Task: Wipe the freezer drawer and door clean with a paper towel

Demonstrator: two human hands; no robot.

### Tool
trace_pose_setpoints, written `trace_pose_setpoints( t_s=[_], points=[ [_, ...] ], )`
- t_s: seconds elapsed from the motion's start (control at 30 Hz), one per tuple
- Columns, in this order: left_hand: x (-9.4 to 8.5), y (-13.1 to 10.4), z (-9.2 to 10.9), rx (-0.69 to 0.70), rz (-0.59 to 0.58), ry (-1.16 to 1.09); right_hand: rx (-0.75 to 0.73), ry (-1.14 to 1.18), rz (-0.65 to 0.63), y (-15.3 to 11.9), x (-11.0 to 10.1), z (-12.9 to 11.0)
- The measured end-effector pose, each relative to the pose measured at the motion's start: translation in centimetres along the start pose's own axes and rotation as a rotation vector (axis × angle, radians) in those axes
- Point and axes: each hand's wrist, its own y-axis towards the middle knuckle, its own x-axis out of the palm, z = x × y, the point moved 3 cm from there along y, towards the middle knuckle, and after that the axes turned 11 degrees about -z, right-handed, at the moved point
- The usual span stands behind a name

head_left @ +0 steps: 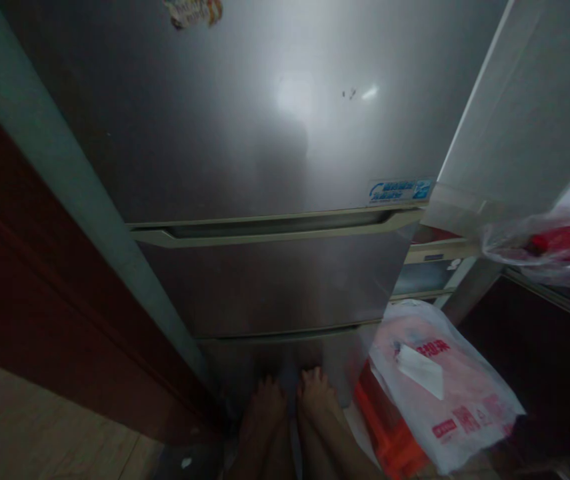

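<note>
Refrigerator, silver-grey and closed, fills the centre and runs up to 12 o'clock, a blue-and-white sticker at 2. Both hands are out of view, so I cannot tell whether they are apart, together or clamped. Bare feet face its base at 6. At 4, a white plastic bag partly covers an orange container; blurred clear plastic shows at 3.
</note>
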Motion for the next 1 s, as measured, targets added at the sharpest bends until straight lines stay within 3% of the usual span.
trace_pose_setpoints(
  t_s=[0.37,1.0],
  points=[
    [0.35,0.19,-0.21,-0.014,0.085,-0.009,-0.008,-0.006,0.002,-0.02,-0.01,0.03],
    [0.1,0.28,-0.18,-0.008,0.039,-0.004,-0.004,-0.005,-0.011,-0.21,-0.45,-0.04]
  ],
)
